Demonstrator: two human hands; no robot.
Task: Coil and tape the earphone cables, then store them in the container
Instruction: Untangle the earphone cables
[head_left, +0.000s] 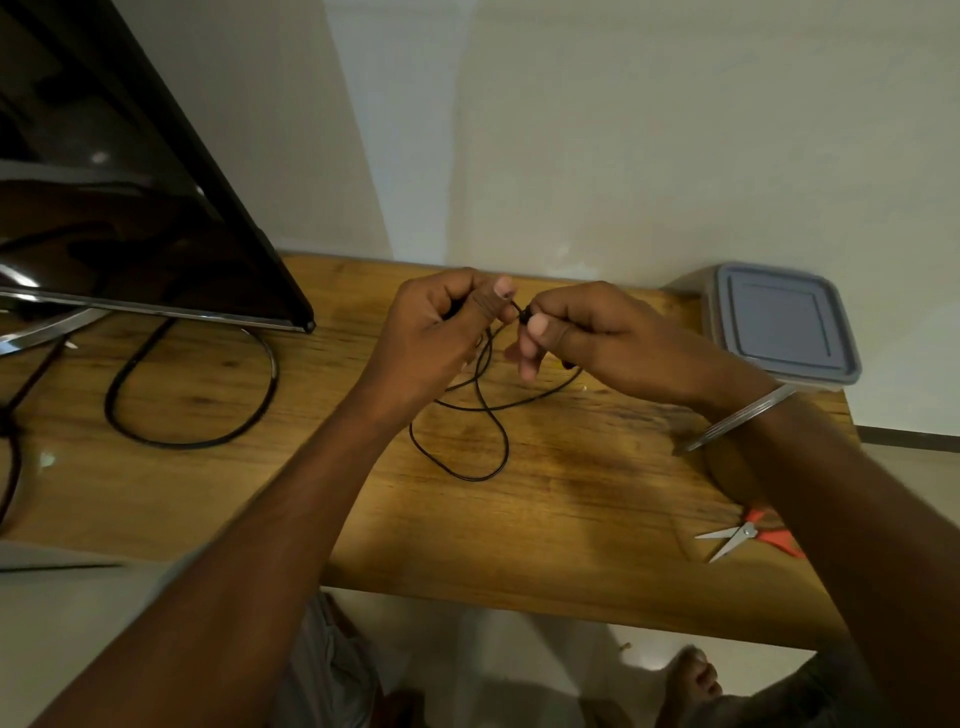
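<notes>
A thin black earphone cable (470, 415) lies in loose loops on the wooden table (571, 493), and its upper end rises into both of my hands. My left hand (441, 317) is closed around part of the cable above the table's far middle. My right hand (587, 327) pinches a small black end piece between thumb and forefinger, close to the left thumb. A grey lidded container (779, 325) stands shut at the table's far right corner. No tape is in view.
Orange-handled scissors (750, 535) lie at the right front, partly under my right forearm. A dark monitor (119, 182) on a chrome stand fills the left, with a thick black power cable (192, 405) looping on the table. A wall stands right behind the table.
</notes>
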